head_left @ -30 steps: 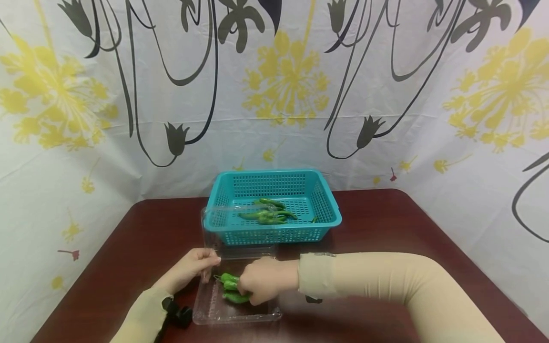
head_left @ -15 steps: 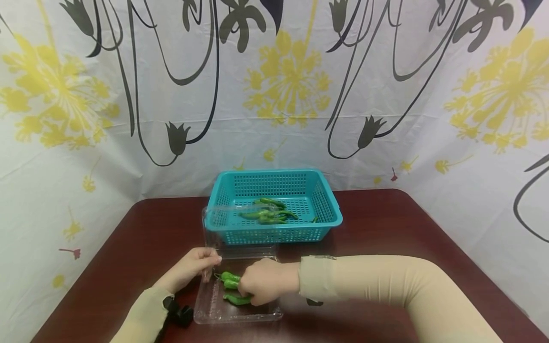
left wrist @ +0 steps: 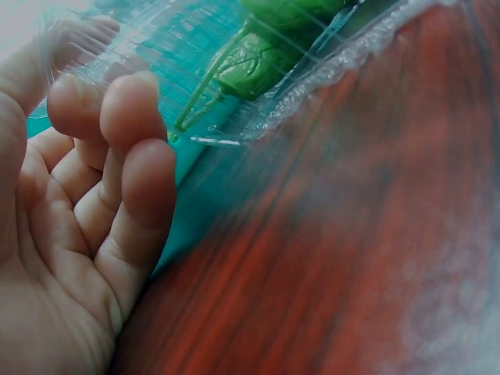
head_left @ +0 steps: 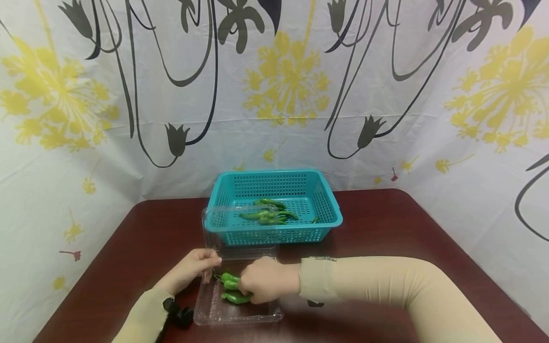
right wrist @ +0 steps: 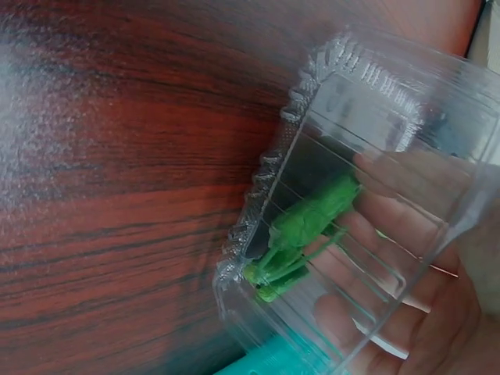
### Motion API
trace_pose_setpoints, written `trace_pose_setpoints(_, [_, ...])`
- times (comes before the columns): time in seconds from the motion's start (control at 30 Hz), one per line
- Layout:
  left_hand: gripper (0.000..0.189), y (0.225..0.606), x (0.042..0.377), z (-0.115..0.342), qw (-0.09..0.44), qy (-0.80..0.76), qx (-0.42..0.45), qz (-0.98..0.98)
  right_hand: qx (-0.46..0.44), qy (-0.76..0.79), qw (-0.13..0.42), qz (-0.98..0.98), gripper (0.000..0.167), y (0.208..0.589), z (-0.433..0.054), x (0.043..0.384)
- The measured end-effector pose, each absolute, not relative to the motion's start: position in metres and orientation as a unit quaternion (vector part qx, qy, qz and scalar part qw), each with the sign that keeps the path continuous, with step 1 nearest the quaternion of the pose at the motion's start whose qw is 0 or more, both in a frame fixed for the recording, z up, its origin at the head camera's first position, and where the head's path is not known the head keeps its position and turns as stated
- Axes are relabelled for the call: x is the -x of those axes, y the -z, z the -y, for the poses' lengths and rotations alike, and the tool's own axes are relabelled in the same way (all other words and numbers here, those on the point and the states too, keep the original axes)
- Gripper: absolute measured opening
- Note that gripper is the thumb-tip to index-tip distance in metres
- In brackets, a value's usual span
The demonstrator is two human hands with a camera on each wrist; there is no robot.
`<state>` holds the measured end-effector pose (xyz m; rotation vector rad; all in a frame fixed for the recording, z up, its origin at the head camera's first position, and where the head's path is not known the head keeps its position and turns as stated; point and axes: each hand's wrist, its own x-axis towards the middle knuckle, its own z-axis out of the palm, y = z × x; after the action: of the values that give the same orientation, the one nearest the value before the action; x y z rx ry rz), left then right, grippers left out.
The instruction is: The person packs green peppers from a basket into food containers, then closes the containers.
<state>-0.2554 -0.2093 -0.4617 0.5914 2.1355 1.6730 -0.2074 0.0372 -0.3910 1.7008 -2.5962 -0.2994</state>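
A clear plastic clamshell box (head_left: 210, 309) lies on the table with its lid raised at the back, leaning toward a turquoise basket. My left hand (head_left: 195, 267) pinches the box at its left side, near the hinge; the left wrist view shows its fingers curled at the clear plastic. Inside the box my right hand (head_left: 263, 281) reaches down and holds green peppers (head_left: 231, 284), their stems pointing left. A lower pepper (head_left: 236, 298) lies partly under its fingers. Through the clear wall, the right wrist view shows the fingertips against a green pepper (right wrist: 312, 219).
Behind the box stands the turquoise basket (head_left: 330, 221), with several more green peppers (head_left: 270, 215) in it. The dark red table (head_left: 369, 224) runs back to a patterned white cloth (head_left: 300, 143).
Both hands stay nearly where they were. The lower pepper under my right fingers shifts and turns slightly.
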Motion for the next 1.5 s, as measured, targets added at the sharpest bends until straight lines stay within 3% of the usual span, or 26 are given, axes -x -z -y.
trace_pose_setpoints(0.63, [0.041, 0.458, 0.253, 0.208, 0.184, -0.589, -0.196, -0.762, -0.553, 0.086, 0.028, 0.828, 0.016, 0.394, -0.039, 0.208])
trace_pose_setpoints(1.0, [0.028, 0.460, 0.255, 0.209, 0.189, -0.594, -0.201, -0.756, -0.552, 0.061, 0.020, 0.831, 0.014, 0.391, -0.041, 0.210])
trace_pose_setpoints(1.27, [0.036, 0.458, 0.254, 0.210, 0.186, -0.596, -0.205, -0.754, -0.521, 0.021, 0.024, 0.853, 0.007, 0.363, -0.041, 0.216])
trace_pose_setpoints(1.5, [0.035, 0.459, 0.254, 0.211, 0.184, -0.600, -0.208, -0.750, -0.515, -0.028, 0.049, 0.855, 0.016, 0.331, -0.043, 0.221])
